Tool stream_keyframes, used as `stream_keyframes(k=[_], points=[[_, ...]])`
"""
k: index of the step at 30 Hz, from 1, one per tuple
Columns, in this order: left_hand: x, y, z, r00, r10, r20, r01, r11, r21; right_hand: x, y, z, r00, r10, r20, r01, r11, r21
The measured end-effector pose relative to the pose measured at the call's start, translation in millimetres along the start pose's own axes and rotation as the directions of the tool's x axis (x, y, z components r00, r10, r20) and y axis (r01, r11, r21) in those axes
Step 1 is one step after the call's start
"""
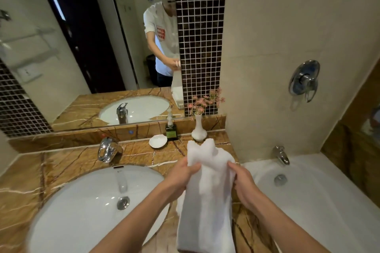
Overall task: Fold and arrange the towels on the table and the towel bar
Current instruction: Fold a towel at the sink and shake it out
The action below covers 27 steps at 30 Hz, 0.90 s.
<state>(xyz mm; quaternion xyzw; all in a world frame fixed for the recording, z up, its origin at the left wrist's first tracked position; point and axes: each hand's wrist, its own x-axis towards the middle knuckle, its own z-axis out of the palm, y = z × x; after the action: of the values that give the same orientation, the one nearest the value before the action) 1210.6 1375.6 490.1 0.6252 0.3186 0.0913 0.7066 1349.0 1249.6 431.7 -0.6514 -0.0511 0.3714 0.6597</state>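
Observation:
A white towel (207, 195) hangs lengthwise between my hands above the brown marble counter (67, 160), its top bunched near the vase and its lower end falling towards me. My left hand (183, 176) grips the towel's left edge. My right hand (243, 183) pinches its right edge at about the same height. No towel bar is in view.
A white sink (86, 207) with a chrome tap (108, 150) lies to the left. A shell soap dish (158, 141), a green bottle (171, 132) and a white vase with pink flowers (199, 127) stand at the back. The bathtub (320, 197) is on the right, under a mirror and tiled wall.

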Motion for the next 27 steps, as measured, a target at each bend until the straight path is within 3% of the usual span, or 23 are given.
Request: stream_keyframes(k=[5,10,16,24,27], points=[[-33.8,33.5,-18.6,0.998,0.062,0.026,-0.060,0.997,-0.046,-29.0,-51.4,18.2,0.967,0.013,0.255,-0.064,0.979,0.194],[-75.8,64.4,-33.0,0.986,0.166,-0.006,-0.166,0.985,-0.034,-48.4,-96.0,34.2,0.956,-0.183,0.228,0.170,0.983,0.075],[-115.7,106.9,-46.6,0.948,0.280,-0.148,-0.290,0.956,-0.050,-88.8,-152.7,69.6,0.921,-0.270,0.282,0.235,0.960,0.153],[-152.7,162.4,-51.5,0.815,0.458,-0.354,-0.483,0.876,0.021,-135.8,-208.0,105.7,0.881,-0.333,0.338,0.293,0.942,0.163],[-159.3,178.2,-55.3,0.785,0.464,-0.410,-0.507,0.862,0.004,-151.4,-225.6,109.9,0.826,-0.422,0.374,0.423,0.902,0.083]])
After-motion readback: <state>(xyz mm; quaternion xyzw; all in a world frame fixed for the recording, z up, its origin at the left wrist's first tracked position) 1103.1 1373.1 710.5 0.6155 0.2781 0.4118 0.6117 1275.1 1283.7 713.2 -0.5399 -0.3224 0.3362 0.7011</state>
